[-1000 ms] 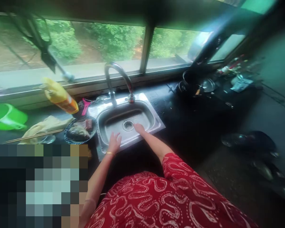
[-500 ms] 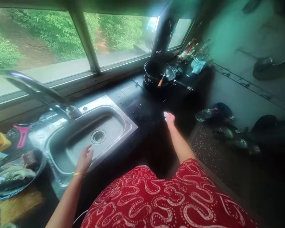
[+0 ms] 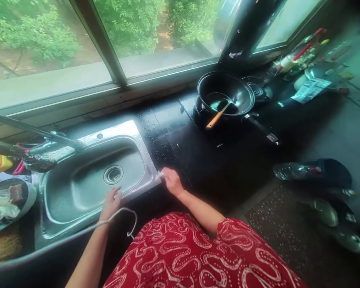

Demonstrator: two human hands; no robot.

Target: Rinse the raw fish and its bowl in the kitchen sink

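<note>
My right hand [image 3: 172, 182] is closed around a small white thing [image 3: 160, 175], perhaps a crumpled tissue, at the right front corner of the steel sink [image 3: 151, 178]. Most of that white thing is hidden by the fingers. Over the sink's front edge hovers my left hand [image 3: 111, 204], fingers apart and nothing in them. A pale cord [image 3: 132, 211] with a hooked end crosses in front of my left wrist. The sink basin holds nothing but its round drain strainer [image 3: 113, 175].
A black wok [image 3: 208, 90] with a wooden-handled utensil [image 3: 214, 120] sits on the stove. Left of the sink stand the tap [image 3: 42, 162] and a bowl of food [image 3: 31, 198]. Bottles [image 3: 300, 52] line the far corner. Water drops wet the dark counter [image 3: 159, 140].
My right hand has moved left, from the dark counter to the sink's corner, still holding the white thing. My left hand stays by the sink. The view has shifted, and the pale cord now shows.
</note>
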